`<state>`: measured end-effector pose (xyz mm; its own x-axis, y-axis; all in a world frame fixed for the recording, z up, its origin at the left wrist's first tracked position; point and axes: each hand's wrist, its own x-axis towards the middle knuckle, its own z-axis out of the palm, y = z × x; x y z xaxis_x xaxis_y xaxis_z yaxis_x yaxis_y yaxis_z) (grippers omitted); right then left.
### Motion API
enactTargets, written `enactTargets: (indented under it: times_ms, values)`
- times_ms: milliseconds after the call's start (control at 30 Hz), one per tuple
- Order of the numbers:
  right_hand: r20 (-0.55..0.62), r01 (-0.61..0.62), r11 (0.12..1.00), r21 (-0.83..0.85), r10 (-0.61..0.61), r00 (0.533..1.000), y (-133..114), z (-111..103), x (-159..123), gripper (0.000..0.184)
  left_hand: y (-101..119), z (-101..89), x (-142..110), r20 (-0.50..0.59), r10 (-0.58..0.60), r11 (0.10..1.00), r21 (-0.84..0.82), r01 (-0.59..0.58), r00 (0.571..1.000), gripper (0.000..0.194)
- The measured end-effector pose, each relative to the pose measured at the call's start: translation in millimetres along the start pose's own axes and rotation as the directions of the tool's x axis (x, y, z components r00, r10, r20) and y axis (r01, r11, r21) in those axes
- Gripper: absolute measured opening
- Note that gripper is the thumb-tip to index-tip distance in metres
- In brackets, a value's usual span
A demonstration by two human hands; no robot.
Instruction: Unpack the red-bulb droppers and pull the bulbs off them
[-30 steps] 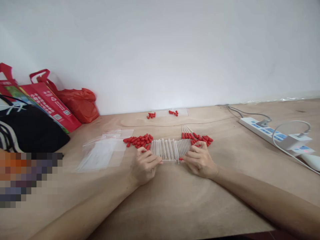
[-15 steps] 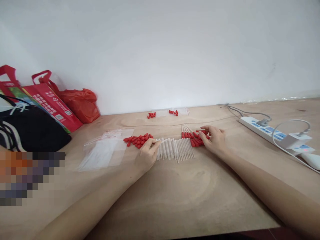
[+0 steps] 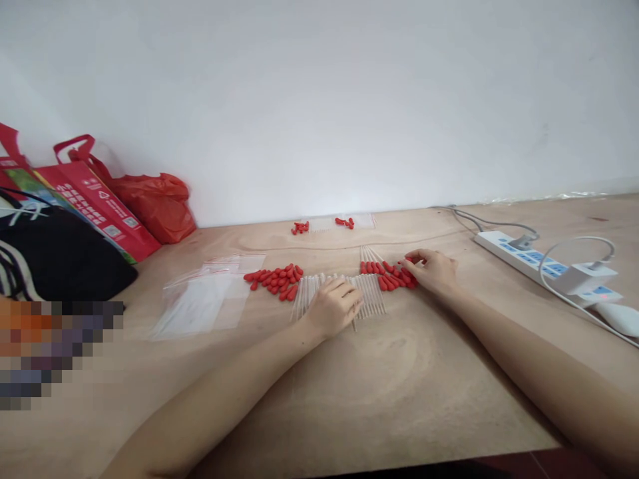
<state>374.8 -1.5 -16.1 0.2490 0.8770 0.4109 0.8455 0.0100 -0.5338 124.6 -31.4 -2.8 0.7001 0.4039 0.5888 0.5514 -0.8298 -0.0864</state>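
Note:
A row of thin clear glass tubes [image 3: 373, 298] lies side by side on the wooden table. My left hand [image 3: 333, 306] is over the middle of the row with its fingers curled and close together; what they grip, if anything, is hidden. My right hand [image 3: 433, 271] is at the right end of a pile of red rubber bulbs [image 3: 392, 281], thumb and forefinger closed on one bulb. Just behind this pile, several tubes with bulbs on their ends [image 3: 370, 258] fan out. A second pile of red bulbs [image 3: 274, 279] sits left of the row.
Clear zip bags [image 3: 200, 303] lie at the left. Farther back, a flat bag [image 3: 322, 224] has small red bulbs around it. A power strip [image 3: 529, 256] with plugs and cables is at the right. Red bags [image 3: 162, 206] and a black bag [image 3: 64, 253] stand at the far left.
My left hand has moved right, from the left end of the tubes to over their middle. My right hand has stayed by the bulbs, its fingers drawing closer together. The view has shifted slightly.

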Motion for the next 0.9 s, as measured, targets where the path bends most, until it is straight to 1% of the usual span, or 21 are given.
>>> enactTargets:
  times_ms: [33, 100, 200, 300, 367, 433, 567, 633, 700, 733, 800, 900]
  values:
    - [0.014, -0.001, 1.0, -0.012, 0.001, 1.0, -0.6, 0.2, 0.0, 0.029, 0.4, 0.3, 0.0, 0.001, -0.019, 1.0, -0.023, 0.019, 1.0, 0.013]
    - [0.042, 0.004, 0.999, -0.032, -0.003, 0.999, -2.3, 0.0, -0.2, 0.031, 1.2, 0.4, -0.5, 0.0, -0.056, 0.996, -0.073, 0.056, 0.998, 0.021]
    - [0.068, 0.007, 1.0, -0.03, -0.005, 0.998, -4.8, -1.2, -0.3, 0.034, 2.4, -3.1, -2.7, 0.018, -0.072, 0.987, -0.14, 0.074, 0.997, 0.04]
    - [0.059, -0.078, 0.997, 0.008, 0.077, 0.995, -4.6, -1.5, 1.9, 0.037, 2.7, -10.8, -6.7, 0.07, -0.023, 0.983, -0.18, 0.036, 0.997, 0.06]
    - [0.059, -0.147, 0.989, 0.029, 0.145, 0.988, -2.9, -1.0, 4.9, 0.036, 1.7, -15.5, -9.3, 0.106, 0.008, 0.984, -0.18, 0.011, 0.994, 0.066]
    - [0.082, -0.187, 0.982, 0.029, 0.184, 0.979, -1.0, -0.3, 8.7, 0.032, -0.1, -17.7, -11.0, 0.136, 0.023, 0.986, -0.169, 0.0, 0.99, 0.062]
    - [0.153, -0.239, 0.971, 0.005, 0.235, 0.96, -0.3, 0.1, 16.8, 0.027, -5.1, -13.4, -12.0, 0.165, 0.028, 0.988, -0.156, -0.002, 0.986, 0.046]
    - [0.139, -0.24, 0.971, -0.011, 0.239, 0.961, -2.4, 0.1, 21.2, 0.027, -7.3, -9.7, -11.7, 0.164, 0.023, 0.989, -0.148, 0.001, 0.986, 0.039]
    - [0.122, -0.204, 0.978, -0.035, 0.207, 0.971, -6.1, 0.6, 26.6, 0.026, -8.7, -7.1, -11.4, 0.16, 0.016, 0.991, -0.136, 0.006, 0.987, 0.033]
    - [0.133, -0.177, 0.983, -0.052, 0.182, 0.974, -8.6, 1.1, 29.6, 0.027, -8.9, -6.6, -11.4, 0.156, 0.016, 0.991, -0.13, 0.005, 0.988, 0.031]
    - [0.196, -0.13, 0.986, -0.101, 0.148, 0.969, -14.5, 2.9, 35.7, 0.028, -8.3, -7.0, -12.1, 0.138, 0.023, 0.993, -0.12, -0.006, 0.99, 0.032]
    - [0.331, -0.09, 0.981, -0.172, 0.143, 0.933, -24.0, 7.7, 43.6, 0.03, -5.9, -10.1, -16.0, 0.092, 0.024, 0.994, -0.108, -0.014, 0.995, 0.036]
